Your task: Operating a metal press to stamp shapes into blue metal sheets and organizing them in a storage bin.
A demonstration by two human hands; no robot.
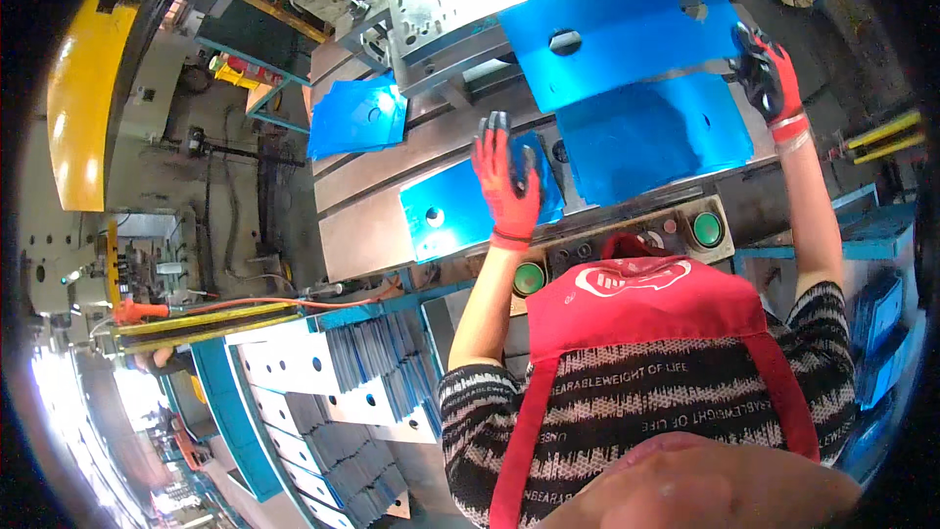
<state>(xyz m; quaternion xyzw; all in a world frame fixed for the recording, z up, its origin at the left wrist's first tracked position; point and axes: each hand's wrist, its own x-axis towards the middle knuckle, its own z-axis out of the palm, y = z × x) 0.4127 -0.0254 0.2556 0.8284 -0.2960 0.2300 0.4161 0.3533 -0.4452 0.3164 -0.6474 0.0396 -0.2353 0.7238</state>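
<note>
My right hand [767,78], in a red glove with dark fingertips, grips the right edge of a blue sheet [627,39] with two round holes. The sheet's far edge rests against a silvery metal die [460,0] full of small holes. My left hand [506,181], gloved alike, has its fingers stretched out above another blue sheet [465,211]; whether it touches that sheet I cannot tell. Under the gripped sheet lies a wider pile of blue sheets [651,142]. More blue sheets [357,118] are fanned out to the left of the die.
A control panel with green push buttons [707,229] runs along the table's near edge. At lower left a rack holds stacks of flat metal plates [377,362]. Yellow bars [886,137] stick out at the right, and a curved yellow machine part [83,108] stands at far left.
</note>
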